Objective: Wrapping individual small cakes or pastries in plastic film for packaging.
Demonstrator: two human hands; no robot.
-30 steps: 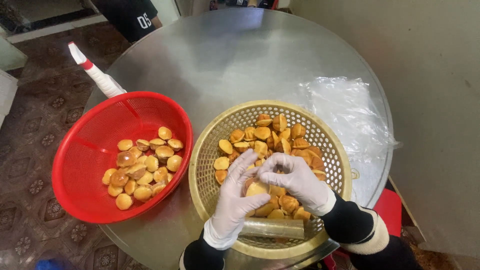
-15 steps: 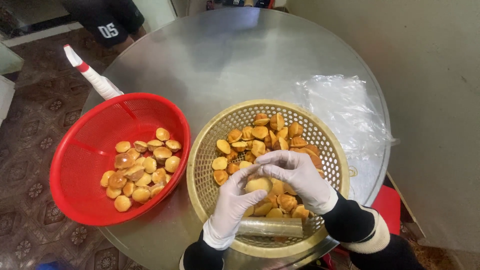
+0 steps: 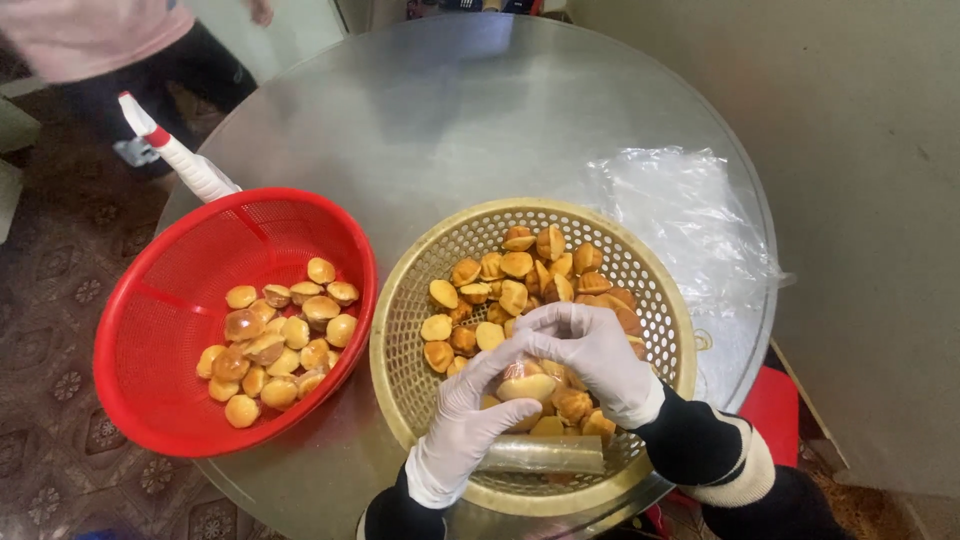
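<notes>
Both my hands wear white gloves and meet over a tan perforated basket (image 3: pixel 410 300) full of small golden-brown baked pieces (image 3: pixel 515 270). My left hand (image 3: pixel 470 410) and my right hand (image 3: pixel 590 350) together hold one golden piece (image 3: pixel 527 385) between their fingertips, just above the pile. A roll of clear film (image 3: pixel 540 455) lies on the basket's near rim under my wrists. To the left, a red perforated basket (image 3: pixel 160 290) holds several more golden pieces (image 3: pixel 285 335).
Both baskets sit on a round metal table (image 3: pixel 450 120). A crumpled clear plastic bag (image 3: pixel 680 220) lies at the right. A white spray bottle with a red tip (image 3: pixel 180 160) pokes out behind the red basket. Another person (image 3: pixel 110 50) stands at the far left.
My hands have stayed over the tan basket, fingers closing around one piece. The person at the back left has moved further into view.
</notes>
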